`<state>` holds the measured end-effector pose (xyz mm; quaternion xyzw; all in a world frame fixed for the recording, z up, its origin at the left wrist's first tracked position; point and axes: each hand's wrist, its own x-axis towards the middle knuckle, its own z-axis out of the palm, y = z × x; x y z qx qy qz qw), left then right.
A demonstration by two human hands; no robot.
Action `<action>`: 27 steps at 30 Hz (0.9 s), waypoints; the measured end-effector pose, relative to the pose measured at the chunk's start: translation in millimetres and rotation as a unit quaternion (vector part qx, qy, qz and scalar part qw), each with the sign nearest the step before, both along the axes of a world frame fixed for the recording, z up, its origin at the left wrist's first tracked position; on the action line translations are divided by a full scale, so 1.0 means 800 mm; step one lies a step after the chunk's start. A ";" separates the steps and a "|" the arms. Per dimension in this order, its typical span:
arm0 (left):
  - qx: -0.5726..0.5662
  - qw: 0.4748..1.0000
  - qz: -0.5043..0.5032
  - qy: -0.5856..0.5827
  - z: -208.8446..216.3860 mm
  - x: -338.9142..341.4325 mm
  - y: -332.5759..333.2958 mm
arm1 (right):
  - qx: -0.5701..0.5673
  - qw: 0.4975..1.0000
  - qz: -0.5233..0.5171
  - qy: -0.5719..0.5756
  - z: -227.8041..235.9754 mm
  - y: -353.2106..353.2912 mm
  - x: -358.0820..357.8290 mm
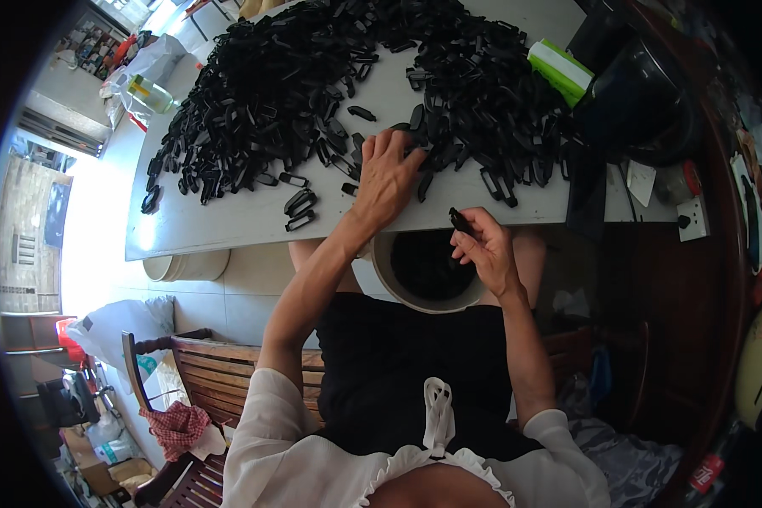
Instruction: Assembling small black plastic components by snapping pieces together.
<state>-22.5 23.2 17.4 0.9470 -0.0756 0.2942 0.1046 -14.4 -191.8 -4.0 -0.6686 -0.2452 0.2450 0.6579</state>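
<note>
A large heap of small black plastic pieces point(271, 93), many long and frame-shaped with a slot, covers much of the white table point(254, 227). My left hand point(385, 178) reaches over the table with its fingers apart and bent down at the near edge of the heap. Its fingertips are beside some dark pieces, and no piece shows inside the hand. Off the table's front edge, my right hand point(489, 254) pinches one small black plastic piece point(461, 222) between thumb and fingers. Below it, between my knees, stands a pale bucket point(383, 275) with dark contents.
A green and white box point(560, 72) lies at the heap's right, beside a black container point(639, 97). A white socket strip point(692, 218) is at the far right. Another pale tub point(186, 267) stands under the table. Behind me is a wooden slatted bench point(229, 372) with a checked cloth.
</note>
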 end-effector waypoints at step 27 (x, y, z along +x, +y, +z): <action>-0.804 0.531 -0.196 0.182 0.019 -0.073 -0.044 | 0.047 0.999 -0.009 -0.009 0.057 0.000 -0.011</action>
